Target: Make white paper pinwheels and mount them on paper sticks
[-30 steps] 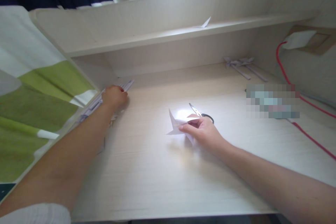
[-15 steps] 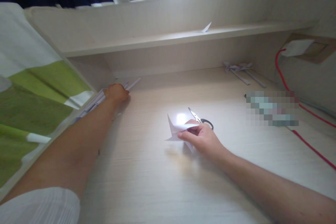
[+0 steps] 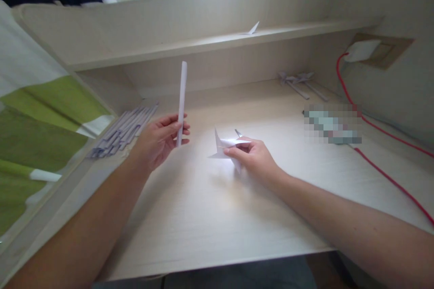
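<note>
My left grip pinches the rolled paper stick upright; right grip pinches the folded pinwheel; I'd align them squarely mid-tabletop.

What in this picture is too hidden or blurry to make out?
- Head view: scissors, mostly behind the right hand and folded paper.
- Blurred patch on the desk hides what lies there.
- Small paper shapes at the back: too small.

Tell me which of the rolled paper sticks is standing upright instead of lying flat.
The one paper stick in the left hand, held upright above the desk. The other sticks lie flat by the desk's left edge.
</note>
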Demonstrator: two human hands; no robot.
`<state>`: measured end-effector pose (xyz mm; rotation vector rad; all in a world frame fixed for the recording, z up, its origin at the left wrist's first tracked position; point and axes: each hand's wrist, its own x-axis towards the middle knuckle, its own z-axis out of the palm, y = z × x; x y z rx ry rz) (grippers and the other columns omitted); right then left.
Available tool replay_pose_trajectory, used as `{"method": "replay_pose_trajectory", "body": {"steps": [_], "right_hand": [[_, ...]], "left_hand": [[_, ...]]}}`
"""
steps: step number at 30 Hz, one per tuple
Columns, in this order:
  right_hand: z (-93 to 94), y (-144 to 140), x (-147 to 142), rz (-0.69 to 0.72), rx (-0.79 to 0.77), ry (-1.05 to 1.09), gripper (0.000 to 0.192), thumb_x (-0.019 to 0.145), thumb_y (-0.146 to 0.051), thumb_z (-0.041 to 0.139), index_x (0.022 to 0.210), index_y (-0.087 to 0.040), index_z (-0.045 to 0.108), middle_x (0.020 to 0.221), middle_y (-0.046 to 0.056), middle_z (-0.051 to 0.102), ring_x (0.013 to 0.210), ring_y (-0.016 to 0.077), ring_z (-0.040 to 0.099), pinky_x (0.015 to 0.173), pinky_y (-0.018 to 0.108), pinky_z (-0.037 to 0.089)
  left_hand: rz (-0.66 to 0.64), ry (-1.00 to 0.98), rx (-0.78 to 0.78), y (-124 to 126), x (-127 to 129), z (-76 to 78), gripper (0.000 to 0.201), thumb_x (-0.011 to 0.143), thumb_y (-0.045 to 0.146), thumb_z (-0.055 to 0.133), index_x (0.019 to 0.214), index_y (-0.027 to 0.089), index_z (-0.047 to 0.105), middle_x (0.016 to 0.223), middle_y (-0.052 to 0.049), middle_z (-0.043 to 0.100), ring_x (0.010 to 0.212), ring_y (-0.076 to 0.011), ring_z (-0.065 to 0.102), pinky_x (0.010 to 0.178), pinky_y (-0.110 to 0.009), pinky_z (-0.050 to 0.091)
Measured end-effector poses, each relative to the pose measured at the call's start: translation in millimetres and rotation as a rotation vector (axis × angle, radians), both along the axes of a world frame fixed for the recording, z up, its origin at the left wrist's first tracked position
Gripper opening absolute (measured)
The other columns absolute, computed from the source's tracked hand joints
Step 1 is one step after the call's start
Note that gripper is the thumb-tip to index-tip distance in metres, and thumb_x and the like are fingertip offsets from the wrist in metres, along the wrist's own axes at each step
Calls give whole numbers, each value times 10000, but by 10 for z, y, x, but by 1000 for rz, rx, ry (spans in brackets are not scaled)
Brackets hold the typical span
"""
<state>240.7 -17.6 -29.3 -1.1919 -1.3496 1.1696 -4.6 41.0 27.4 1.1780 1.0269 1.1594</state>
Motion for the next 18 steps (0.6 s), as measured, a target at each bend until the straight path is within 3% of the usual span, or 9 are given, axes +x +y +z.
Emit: {"method": "replay_pose_trajectory", "body": {"steps": [4,7,10,15,18], "right_hand": [[36,26,45,-76,-16,60,271,742,-422,792,762,-157,736,677,-7,608,640,148,497,603,296,321],[64,44,62,-110,-27,98,288,734,-416,796,808,-139,764,718,20,657,656,155,520,600,294,335],[80,61,71,-116,-16,126,298,726,-401,800,834,-124,779,751,34,686,668,155,538,613,292,357],[123,59,95,-136,-20,152,304,744,-396,787,856,-114,775,774,43,705,686,163,569,622,293,383],[151,44,108,-151,10,145,268,756,-386,785,823,-129,753,743,21,674,685,159,561,631,292,391]], "left_hand": [[-81,-104,-47,-271,131,-37,218,829,223,668,1030,158,724,687,17,528,554,-98,479,487,-210,415],[-97,96,34,-343,161,-106,405,980,513,544,1083,170,732,614,43,398,494,-97,323,450,-226,292],[-95,360,208,-364,154,-204,431,986,560,556,1120,187,725,589,57,354,513,-114,316,482,-251,260],[-162,559,320,-417,171,-331,234,993,422,581,939,205,652,747,12,576,695,-155,543,665,-288,419],[-179,661,364,-483,217,-349,237,1014,432,540,1038,234,670,837,4,612,760,-175,551,694,-301,403]]}}
